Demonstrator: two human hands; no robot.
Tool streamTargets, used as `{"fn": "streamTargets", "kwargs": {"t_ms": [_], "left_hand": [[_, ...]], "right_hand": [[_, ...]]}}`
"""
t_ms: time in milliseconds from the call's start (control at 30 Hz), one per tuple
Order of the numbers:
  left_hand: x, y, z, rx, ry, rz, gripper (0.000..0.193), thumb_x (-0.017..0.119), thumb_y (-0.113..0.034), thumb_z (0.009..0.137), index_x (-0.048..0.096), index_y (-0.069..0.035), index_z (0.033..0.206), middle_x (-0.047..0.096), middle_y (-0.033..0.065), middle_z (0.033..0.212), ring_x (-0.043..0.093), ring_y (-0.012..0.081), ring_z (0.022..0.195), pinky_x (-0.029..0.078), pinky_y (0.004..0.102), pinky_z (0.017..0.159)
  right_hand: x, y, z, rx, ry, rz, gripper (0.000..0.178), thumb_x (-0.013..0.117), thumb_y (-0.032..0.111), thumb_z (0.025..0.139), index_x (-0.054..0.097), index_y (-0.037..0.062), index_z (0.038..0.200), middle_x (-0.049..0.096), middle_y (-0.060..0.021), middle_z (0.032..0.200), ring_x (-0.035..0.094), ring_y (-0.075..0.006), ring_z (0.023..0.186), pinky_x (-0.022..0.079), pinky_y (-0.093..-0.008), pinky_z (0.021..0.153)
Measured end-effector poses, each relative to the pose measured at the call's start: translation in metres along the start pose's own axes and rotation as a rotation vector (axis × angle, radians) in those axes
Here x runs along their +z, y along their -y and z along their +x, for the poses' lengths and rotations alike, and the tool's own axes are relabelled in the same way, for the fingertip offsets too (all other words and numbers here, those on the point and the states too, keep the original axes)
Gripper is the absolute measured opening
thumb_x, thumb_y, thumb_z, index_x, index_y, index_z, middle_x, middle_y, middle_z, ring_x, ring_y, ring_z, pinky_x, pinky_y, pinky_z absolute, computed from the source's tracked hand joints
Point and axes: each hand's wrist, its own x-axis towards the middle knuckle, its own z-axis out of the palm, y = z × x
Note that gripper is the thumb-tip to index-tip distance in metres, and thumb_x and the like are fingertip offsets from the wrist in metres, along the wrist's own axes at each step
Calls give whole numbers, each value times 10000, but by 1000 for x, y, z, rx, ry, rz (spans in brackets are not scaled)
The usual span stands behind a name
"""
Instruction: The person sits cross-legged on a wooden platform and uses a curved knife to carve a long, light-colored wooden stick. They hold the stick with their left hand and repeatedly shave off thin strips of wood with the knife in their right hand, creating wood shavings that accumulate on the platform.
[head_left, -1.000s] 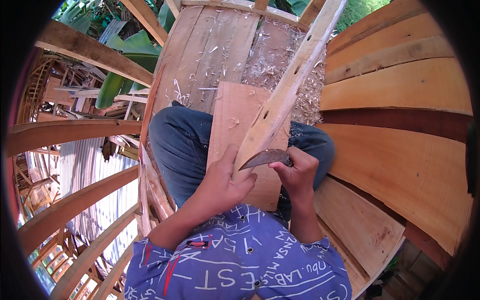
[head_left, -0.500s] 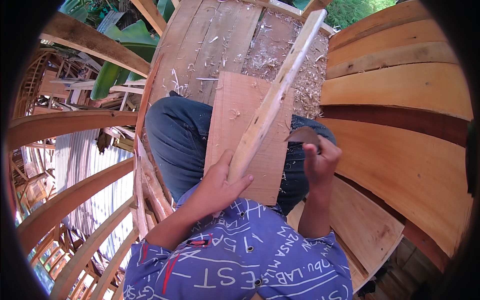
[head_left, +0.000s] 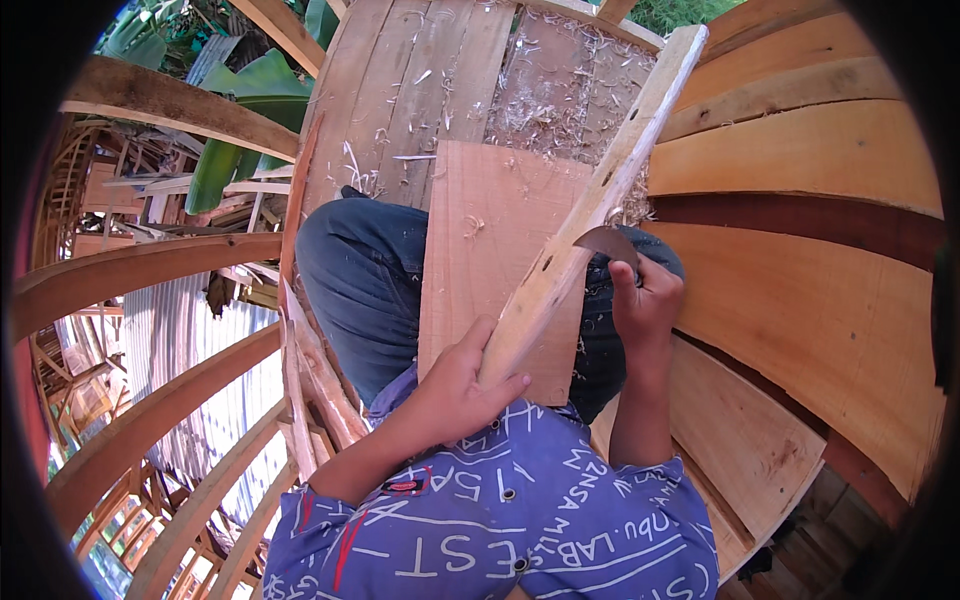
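Observation:
A long pale wooden stick (head_left: 590, 215) with several small dark slots slants up and to the right from my lap. My left hand (head_left: 462, 388) is wrapped round its lower end, thumb on the near side. In my right hand (head_left: 648, 300) is a knife with a broad, curved dark blade (head_left: 606, 242); its handle is hidden by my fingers. The blade's tip meets the stick's right edge, about midway along. Beneath the stick, a flat reddish board (head_left: 490, 220) lies across my thighs.
Curled shavings (head_left: 545, 100) litter the plank floor (head_left: 400, 110) ahead of me. Wide planks (head_left: 800, 290) form a curved wall on the right, with a loose board (head_left: 745, 430) below it. Curved wooden ribs (head_left: 150, 265) rise on the left; rough offcuts (head_left: 325, 375) lie beside my left leg.
The stick's far end has swung to the right, and my left hand has shifted slightly right with it. The knife blade, apart from the stick before, now touches its edge.

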Motion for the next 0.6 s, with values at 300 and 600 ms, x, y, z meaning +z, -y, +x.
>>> {"fn": "streamTargets", "kwargs": {"t_ms": [300, 600], "left_hand": [[-15, -18, 4, -23, 38, -114, 446, 638, -150, 839, 434, -2, 1206, 550, 139, 833, 525, 168, 744, 448, 320, 698], [-14, -24, -4, -119, 151, -41, 509, 646, -177, 848, 410, 13, 1257, 592, 198, 917, 585, 216, 829, 461, 351, 748]], "right_hand": [[17, 35, -18, -172, 96, 133, 647, 668, 637, 720, 455, 49, 556, 420, -101, 488, 495, -291, 437, 371, -358, 412], [6, -12, 19, 68, -159, 136, 683, 526, 625, 878, 443, 0, 615, 332, -13, 519, 331, -111, 489, 259, -300, 456]]}}
